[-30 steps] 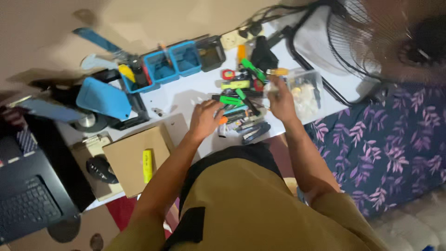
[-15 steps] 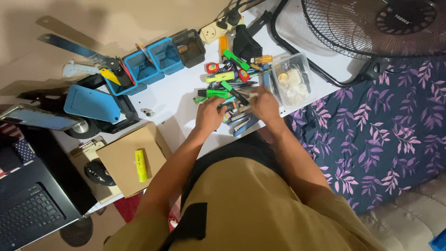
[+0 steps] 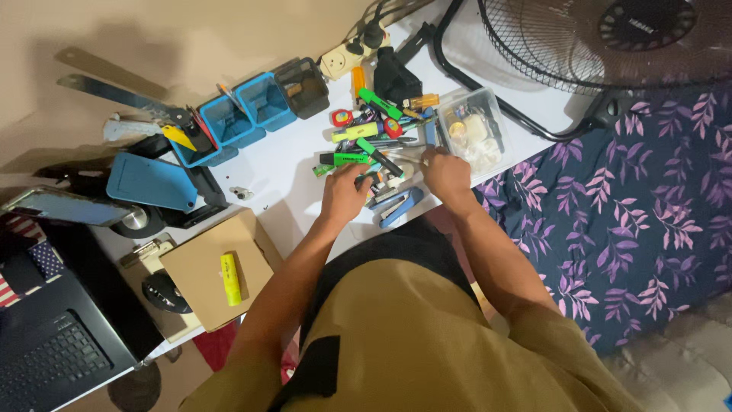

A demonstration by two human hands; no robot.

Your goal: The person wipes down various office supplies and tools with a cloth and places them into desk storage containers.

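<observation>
A heap of pens and markers (image 3: 372, 143), among them several green highlighters, lies on the white desk (image 3: 286, 164). My left hand (image 3: 345, 192) rests flat on the near left side of the heap, fingers spread over the markers. My right hand (image 3: 446, 174) is at the heap's right edge, its fingers curled around a thin pen (image 3: 408, 158). Just beyond that hand stands a clear plastic box (image 3: 476, 130) of small items. A blue stapler (image 3: 400, 207) lies between my wrists.
Blue organiser cups (image 3: 244, 118) and a black mesh cup (image 3: 303, 76) line the back. A cardboard box (image 3: 206, 263) with a yellow highlighter (image 3: 229, 278) sits left, beside a mouse (image 3: 164, 294) and laptop (image 3: 46, 351). A fan (image 3: 610, 38) stands far right.
My right hand came down from the clear box to the heap and closed on a thin pen. My left hand stayed on the markers. The view shifted and steadied.
</observation>
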